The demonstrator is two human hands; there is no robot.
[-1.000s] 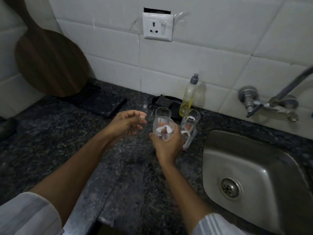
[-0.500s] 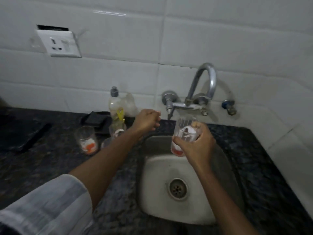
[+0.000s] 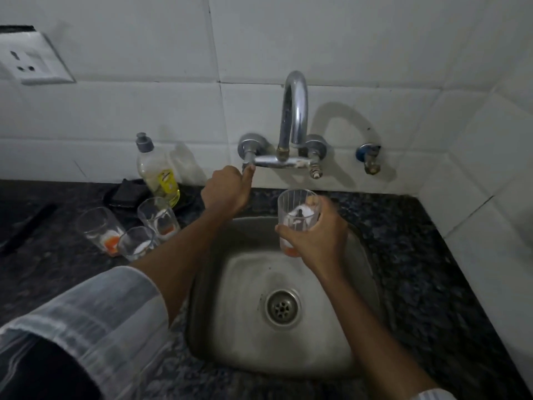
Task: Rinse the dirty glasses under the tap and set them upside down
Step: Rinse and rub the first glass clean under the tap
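My right hand (image 3: 317,241) grips a clear glass (image 3: 297,210) with white and orange residue, holding it upright over the steel sink (image 3: 331,350), below the curved tap (image 3: 294,111). No water runs from the spout. My left hand (image 3: 225,192) has its fingers curled round the tap's left handle (image 3: 248,166). Three more dirty glasses stand upright on the dark counter left of the sink: one at the far left (image 3: 99,229), one in front (image 3: 135,243), one behind (image 3: 157,215).
A dish soap bottle (image 3: 157,171) stands against the tiled wall, with a black scrubber tray (image 3: 124,193) beside it. A wall socket (image 3: 28,59) is at the upper left. A small valve (image 3: 369,158) sits right of the tap. Dark granite counter (image 3: 432,269) surrounds the sink.
My right hand carried the glass from the counter to over the sink. My left hand rose and took hold of the tap's left handle. The view swung right to the sink.
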